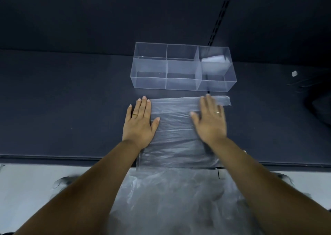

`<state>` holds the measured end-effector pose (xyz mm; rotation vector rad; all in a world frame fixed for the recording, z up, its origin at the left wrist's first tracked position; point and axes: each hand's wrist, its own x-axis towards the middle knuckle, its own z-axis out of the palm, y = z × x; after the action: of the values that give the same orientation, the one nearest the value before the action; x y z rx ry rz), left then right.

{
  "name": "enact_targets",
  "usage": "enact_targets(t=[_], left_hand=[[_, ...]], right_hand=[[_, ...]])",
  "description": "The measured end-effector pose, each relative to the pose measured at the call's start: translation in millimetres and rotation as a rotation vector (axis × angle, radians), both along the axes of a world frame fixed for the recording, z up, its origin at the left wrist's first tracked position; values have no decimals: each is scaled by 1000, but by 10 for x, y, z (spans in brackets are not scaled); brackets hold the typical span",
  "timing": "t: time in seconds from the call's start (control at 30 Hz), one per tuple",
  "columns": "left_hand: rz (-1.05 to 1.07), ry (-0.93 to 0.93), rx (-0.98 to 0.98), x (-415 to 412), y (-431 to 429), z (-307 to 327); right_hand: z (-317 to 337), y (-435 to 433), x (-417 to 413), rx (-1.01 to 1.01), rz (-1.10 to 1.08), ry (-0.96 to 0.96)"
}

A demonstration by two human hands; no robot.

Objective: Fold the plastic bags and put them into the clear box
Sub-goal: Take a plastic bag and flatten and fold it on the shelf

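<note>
Both hands lie flat, fingers straight: left hand [139, 122] and right hand [210, 120] press the plastic bag [176, 132] on the surface [71, 100], near the clear box [149, 74], whose right compartment holds perhaps a folded bag [213, 58].

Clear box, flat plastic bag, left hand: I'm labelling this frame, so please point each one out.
clear box [150, 77], head view, near wall of its left compartment.
plastic bag [176, 127], head view, its bare wrinkled middle.
left hand [138, 125], head view, back of the hand.
</note>
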<state>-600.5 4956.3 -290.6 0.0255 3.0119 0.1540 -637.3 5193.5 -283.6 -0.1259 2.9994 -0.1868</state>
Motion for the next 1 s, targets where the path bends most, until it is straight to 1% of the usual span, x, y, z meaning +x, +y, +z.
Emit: enact_targets(t=[0.07,0.13,0.17,0.2,0.27,0.3,0.33,0.37,0.4,0.47,0.53,0.63,0.73,0.8,0.87,0.93,1.0], left_hand=[[-1,-44,1,-19,9,29],[-16,-97,32,-2,-5,104],[-27,-92,71,32,-32,163],[-49,-35,114,95,-77,231],[-171,171,162,330,-175,359],[-283,238,166,493,-221,394],[-411,257,159,670,-265,402],[-524,230,134,844,-302,396],[-607,192,95,994,-336,379],[-661,161,31,1195,-386,358],[-613,250,58,1269,-390,373],[-534,371,163,1261,-344,463],[-438,366,269,1275,-361,573],[-282,317,354,1262,-426,671],[-62,242,444,1202,-516,739],[93,106,571,1127,-594,806],[180,-54,704,1050,-647,876]], right_hand=[[39,356,-2,37,-118,-5],[106,572,57,57,-190,5],[144,613,116,45,-194,40],[189,602,199,7,-171,100],[304,444,445,-137,-41,221],[350,318,613,-219,45,237],[375,179,799,-294,140,216],[375,37,991,-334,238,169],[351,-101,1168,-329,330,119],[291,-341,1424,-264,467,57],[279,-505,1521,-227,484,55],[304,-543,1458,-288,357,177],[334,-349,1401,-331,318,300],[377,-114,1375,-328,285,332],[432,172,1328,-318,222,302],[515,440,1269,-331,130,212],[608,659,1197,-395,7,62]])
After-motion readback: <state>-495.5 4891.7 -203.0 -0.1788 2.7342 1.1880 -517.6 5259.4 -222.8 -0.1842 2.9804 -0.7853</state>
